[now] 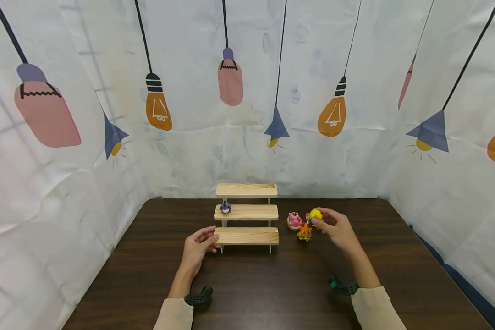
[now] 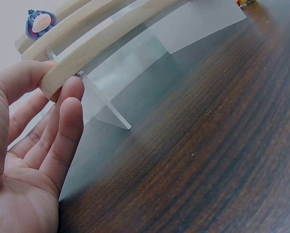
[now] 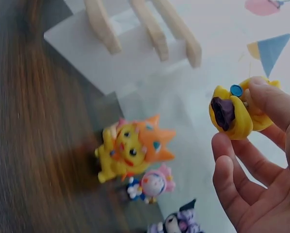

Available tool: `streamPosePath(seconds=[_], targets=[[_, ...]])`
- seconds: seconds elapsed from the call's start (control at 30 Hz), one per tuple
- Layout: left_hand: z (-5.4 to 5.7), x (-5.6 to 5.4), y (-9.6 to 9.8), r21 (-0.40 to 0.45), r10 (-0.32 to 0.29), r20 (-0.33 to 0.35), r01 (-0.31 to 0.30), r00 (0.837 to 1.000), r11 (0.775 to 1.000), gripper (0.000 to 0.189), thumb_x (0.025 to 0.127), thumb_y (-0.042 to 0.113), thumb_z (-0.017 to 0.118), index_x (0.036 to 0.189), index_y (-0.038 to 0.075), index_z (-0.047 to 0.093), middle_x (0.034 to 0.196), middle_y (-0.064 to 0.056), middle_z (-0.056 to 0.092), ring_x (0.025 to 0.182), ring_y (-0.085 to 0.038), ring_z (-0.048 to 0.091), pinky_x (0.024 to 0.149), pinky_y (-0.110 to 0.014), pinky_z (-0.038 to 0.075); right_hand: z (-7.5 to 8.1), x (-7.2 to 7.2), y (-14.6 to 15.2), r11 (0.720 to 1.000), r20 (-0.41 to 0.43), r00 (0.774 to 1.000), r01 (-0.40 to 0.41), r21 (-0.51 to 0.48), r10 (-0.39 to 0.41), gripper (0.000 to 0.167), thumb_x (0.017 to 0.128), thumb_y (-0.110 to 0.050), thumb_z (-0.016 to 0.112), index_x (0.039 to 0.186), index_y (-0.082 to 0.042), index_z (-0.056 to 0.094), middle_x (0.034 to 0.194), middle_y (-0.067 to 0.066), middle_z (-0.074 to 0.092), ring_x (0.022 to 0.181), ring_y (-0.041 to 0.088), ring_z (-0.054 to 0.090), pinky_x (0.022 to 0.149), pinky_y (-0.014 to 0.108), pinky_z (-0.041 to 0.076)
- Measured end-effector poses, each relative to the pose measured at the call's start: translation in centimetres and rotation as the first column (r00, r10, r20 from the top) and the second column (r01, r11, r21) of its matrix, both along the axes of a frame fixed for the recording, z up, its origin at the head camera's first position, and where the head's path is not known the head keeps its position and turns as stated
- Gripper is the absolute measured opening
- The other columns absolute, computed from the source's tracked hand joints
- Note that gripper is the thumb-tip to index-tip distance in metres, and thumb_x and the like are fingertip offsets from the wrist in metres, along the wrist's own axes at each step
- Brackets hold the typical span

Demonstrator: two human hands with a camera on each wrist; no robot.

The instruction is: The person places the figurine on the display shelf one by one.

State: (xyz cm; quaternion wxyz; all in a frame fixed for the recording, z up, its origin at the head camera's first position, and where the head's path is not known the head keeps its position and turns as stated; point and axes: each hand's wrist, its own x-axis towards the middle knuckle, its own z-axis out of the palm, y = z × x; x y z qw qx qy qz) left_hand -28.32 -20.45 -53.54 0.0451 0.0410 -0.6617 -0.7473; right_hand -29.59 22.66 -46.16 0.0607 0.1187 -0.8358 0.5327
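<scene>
My left hand (image 1: pixel 198 247) grips the left end of the lowest board on a three-step wooden display stand (image 1: pixel 247 236), thumb above and fingers below in the left wrist view. A blue-grey donkey figurine (image 1: pixel 225 207) sits at the left end of the middle board. My right hand (image 1: pixel 336 227) holds a small yellow figurine (image 3: pixel 237 111) with a dark purple part and a blue round piece, raised above the table. Just below it stands a yellow figurine with an orange mane (image 3: pixel 135 145). Beside that is a pink bear figurine (image 1: pixel 294 221).
A small pink-haired figurine (image 3: pixel 153 183) and a black-and-purple one (image 3: pixel 179 224) stand near the maned figurine. The dark wooden table (image 1: pixel 272 293) ends at a white printed cloth (image 1: pixel 198 151) that surrounds it at the back and sides. Clear legs support the stand.
</scene>
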Motion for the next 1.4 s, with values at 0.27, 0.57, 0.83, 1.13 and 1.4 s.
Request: streamPosePath(seconds=[0.27,0.57,0.83,1.13,1.4], targets=[[0.0,0.0,0.0,0.001,-0.004,0.005,0.004,1.0,1.0,0.042,0.092,0.008,0.076,0.13,-0.005,0.064,0.099,-0.003,0.073,0.069,-0.017,0.071,0.064,-0.027,0.061,1.2,0.9,-1.9,0.998,-0.054,0.997,-0.059,-0.01,0.058,0.043,0.098,-0.025,0.071,0.137,-0.009,0.063,0.107,0.016,0.065,0.083,0.027,0.066,0.071,0.026,0.059],[-0.1,0.1,-0.1,0.001,0.006,0.006,-0.006,1.0,1.0,0.043,0.092,0.009,0.077,0.13,-0.005,0.064,0.099,-0.003,0.073,0.068,-0.017,0.071,0.063,-0.027,0.061,1.9,1.6,-4.2,0.993,-0.067,0.992,-0.113,-0.045,0.11,0.038,0.097,-0.022,0.072,0.134,-0.014,0.065,0.11,0.016,0.067,0.089,0.035,0.067,0.07,0.028,0.06],[-0.2,0.1,-0.2,0.0,0.007,0.007,-0.007,1.0,1.0,0.045,0.091,0.01,0.078,0.131,-0.005,0.064,0.099,-0.003,0.073,0.068,-0.017,0.071,0.063,-0.028,0.061,1.9,2.1,-6.6,0.992,-0.072,0.989,-0.128,-0.023,0.126,0.039,0.095,-0.026,0.074,0.133,-0.02,0.066,0.106,0.012,0.066,0.085,0.031,0.063,0.066,0.031,0.058],[0.0,0.0,-0.2,-0.005,0.001,-0.003,-0.001,1.0,1.0,0.045,0.091,0.011,0.078,0.131,-0.005,0.064,0.099,-0.003,0.073,0.069,-0.017,0.071,0.064,-0.027,0.061,1.6,1.8,-9.0,0.989,-0.115,0.983,-0.146,-0.011,0.143,0.042,0.094,-0.023,0.076,0.134,-0.013,0.066,0.108,0.011,0.07,0.087,0.022,0.066,0.07,0.025,0.057],[-0.2,-0.2,-0.1,0.003,-0.005,0.0,0.005,1.0,1.0,0.044,0.091,0.01,0.078,0.13,-0.005,0.065,0.099,-0.003,0.074,0.069,-0.017,0.071,0.064,-0.027,0.061,2.1,0.9,-11.0,0.989,-0.094,0.984,-0.147,0.026,0.149,0.043,0.092,-0.027,0.078,0.132,-0.014,0.067,0.104,0.011,0.069,0.084,0.022,0.064,0.068,0.023,0.054]])
